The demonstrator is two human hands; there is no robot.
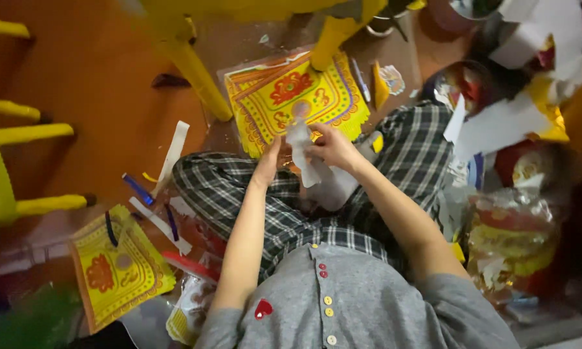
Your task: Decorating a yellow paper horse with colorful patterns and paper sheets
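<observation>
Grey buttoned cloth of the person's top (343, 304) fills the near edge, above plaid-trousered knees (239, 187). Over the lap, both hands pinch a pale, translucent strip of thin paper or film (302, 155). It looks light, limp and easily torn, best held by its edges. Left hand (268, 163) closes its grip on the strip's side, right hand (333, 147) on its top; forearms converge, elbows bent. A yellow printed paper sheet (294, 97) lies on the floor beyond.

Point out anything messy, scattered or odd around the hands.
Both hands, left hand and right hand, hold a pale cutout over the lap. Paper strips and scraps lie loose on the floor, and a heap of crumpled paper sprawls at the right.
</observation>
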